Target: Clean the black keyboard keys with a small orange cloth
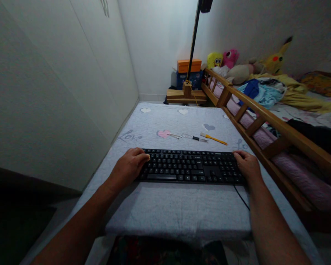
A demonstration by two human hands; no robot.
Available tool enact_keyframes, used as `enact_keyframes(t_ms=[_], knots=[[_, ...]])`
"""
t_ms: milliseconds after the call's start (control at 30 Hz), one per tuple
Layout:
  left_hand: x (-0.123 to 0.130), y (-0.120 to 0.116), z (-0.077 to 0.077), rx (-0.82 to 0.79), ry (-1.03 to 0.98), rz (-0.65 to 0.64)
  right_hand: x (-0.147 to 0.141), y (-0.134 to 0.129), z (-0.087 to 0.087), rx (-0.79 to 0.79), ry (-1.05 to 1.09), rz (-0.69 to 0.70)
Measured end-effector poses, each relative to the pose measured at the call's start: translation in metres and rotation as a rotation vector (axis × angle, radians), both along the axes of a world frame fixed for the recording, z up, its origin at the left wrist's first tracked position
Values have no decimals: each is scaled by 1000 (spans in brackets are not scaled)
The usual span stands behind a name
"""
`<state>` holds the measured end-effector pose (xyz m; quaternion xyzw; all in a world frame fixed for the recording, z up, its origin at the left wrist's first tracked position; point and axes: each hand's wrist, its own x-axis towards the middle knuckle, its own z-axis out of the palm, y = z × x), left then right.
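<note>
A black computer keyboard (179, 166) lies across the cloth-covered table, its cable running from the edge near me on the right. My left hand (131, 163) grips the keyboard's left end, thumb on top near the corner keys. At the opposite end, my right hand (246, 165) is closed on the right edge, its thumb over the top corner. Fingers under both ends are hidden. Beyond the keyboard lie a yellow-handled brush (216, 140), a wire tool with a black grip (195, 138) and thin cotton swabs (174, 135).
A pale patterned cloth (179, 209) covers the table. Along the right runs a wooden bed rail (260, 119), with bedding and plush toys (238, 71) behind it. White cabinet doors (71, 73) stand at the left. A dark pole on a wooden base (186, 96) rises beyond the table.
</note>
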<state>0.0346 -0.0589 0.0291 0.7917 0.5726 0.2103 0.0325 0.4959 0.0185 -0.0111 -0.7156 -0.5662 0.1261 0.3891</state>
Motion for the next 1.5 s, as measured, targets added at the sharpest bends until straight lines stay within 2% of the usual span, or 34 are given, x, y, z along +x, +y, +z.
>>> enact_keyframes(t_ms=[133, 367, 467, 600, 833, 967, 1067, 1200, 1500], knots=[[-18, -7, -2, 7, -35, 52, 0, 1, 0, -14, 4, -10], [-54, -14, -7, 19, 17, 122, 1, 0, -1, 19, -10, 2], [-57, -16, -4, 20, 29, 163, 1, 0, -1, 0, -15, -1], [-29, -18, 6, 63, -54, 138, 2, 0, 0, -27, -21, 1], [65, -16, 11, 85, -165, -192, 1, 0, 0, -4, -18, 2], [94, -10, 8, 60, -111, -209, 1, 1, -1, 15, -14, 0], [100, -7, 5, 46, -45, -168, 1, 1, 0, 10, -6, 3], [95, -7, 3, 25, 8, -124, 1, 1, -1, 10, 5, -6], [61, -12, -3, 64, 25, -40, 2, 1, -2, 22, -10, -1]])
